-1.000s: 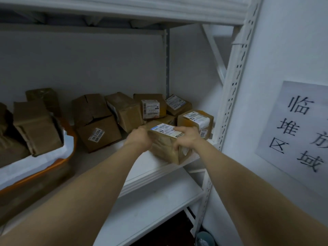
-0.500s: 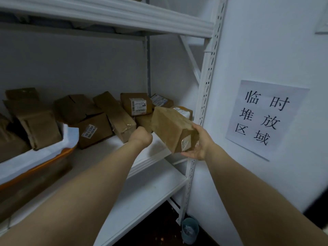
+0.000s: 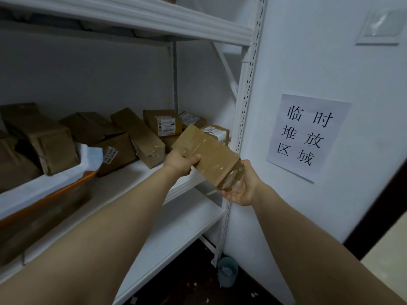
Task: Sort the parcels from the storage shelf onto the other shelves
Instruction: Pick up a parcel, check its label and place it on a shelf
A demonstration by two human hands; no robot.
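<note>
While a brown taped parcel (image 3: 209,155) is held tilted in front of the white storage shelf (image 3: 136,172), its upper end is gripped by the left hand (image 3: 181,161), thumb curled over the edge; its lower, tape-covered end is grasped from below by the right hand (image 3: 242,186), palm turned up; the parcel is carried clear of the shelf board, just beside the perforated upright post (image 3: 244,111); beyond the left hand, more brown parcels (image 3: 141,137) are seen lying on the board, one with a white barcode label (image 3: 164,125) facing out; further left of that hand, parcels are stacked in what appears to be an orange-rimmed tub (image 3: 66,180) lined in white; right of the right hand, a paper sign (image 3: 308,137) with Chinese characters is fixed to the wall (image 3: 308,51); below both hands, a lower shelf board (image 3: 176,227) and a small grey cup (image 3: 228,274) on the floor (image 3: 187,282) are seen.
</note>
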